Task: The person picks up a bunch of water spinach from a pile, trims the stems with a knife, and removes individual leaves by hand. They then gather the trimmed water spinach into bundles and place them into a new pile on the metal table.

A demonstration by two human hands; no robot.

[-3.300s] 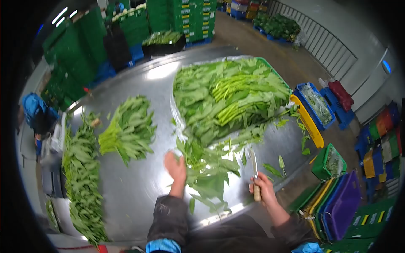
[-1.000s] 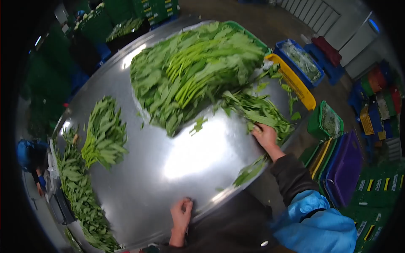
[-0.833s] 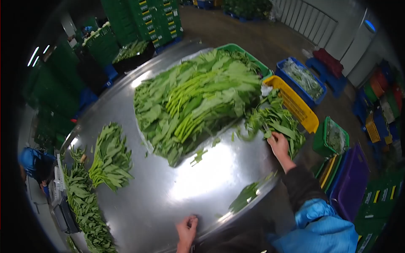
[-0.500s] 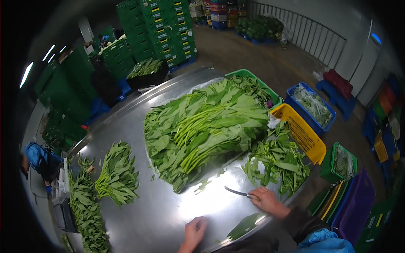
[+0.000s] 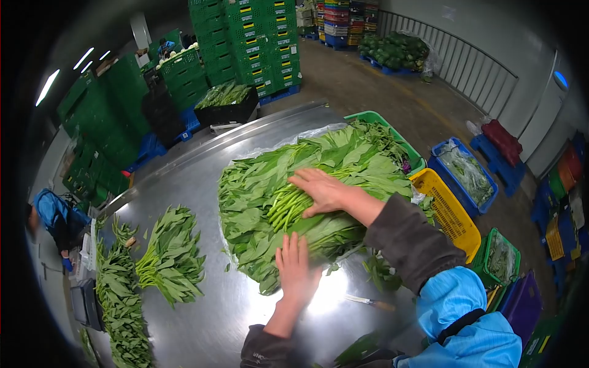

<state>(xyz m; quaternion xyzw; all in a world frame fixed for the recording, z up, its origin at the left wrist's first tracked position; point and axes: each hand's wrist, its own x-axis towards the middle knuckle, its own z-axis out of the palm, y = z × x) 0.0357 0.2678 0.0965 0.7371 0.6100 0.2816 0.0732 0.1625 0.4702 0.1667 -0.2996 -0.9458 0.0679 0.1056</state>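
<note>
A big heap of long-leaved green vegetables [image 5: 251, 184] lies on the metal table, its pale stems [image 5: 285, 208] bunched near the middle. Across the top of those stems rests my right hand [image 5: 328, 193], thumb apart from the stretched fingers. At the heap's near edge my left hand [image 5: 296, 270] is raised with fingers extended, slightly blurred, its fingertips against the leaves. A small knife [image 5: 371, 302] with a brown handle lies on the table below my right forearm. Loose greens [image 5: 381, 273] beside the heap are partly covered by my right sleeve.
At the table's left lie a smaller bunch [image 5: 172, 257] and a long row of greens [image 5: 119, 300]. A yellow crate [image 5: 451, 211], a green crate [image 5: 408, 144] and a blue crate [image 5: 463, 178] stand along the right. A person in blue [image 5: 55, 214] is at far left.
The knife has left my right hand and lies on the table. My right hand has moved up onto the stems. My left hand has opened and moved forward to the heap.
</note>
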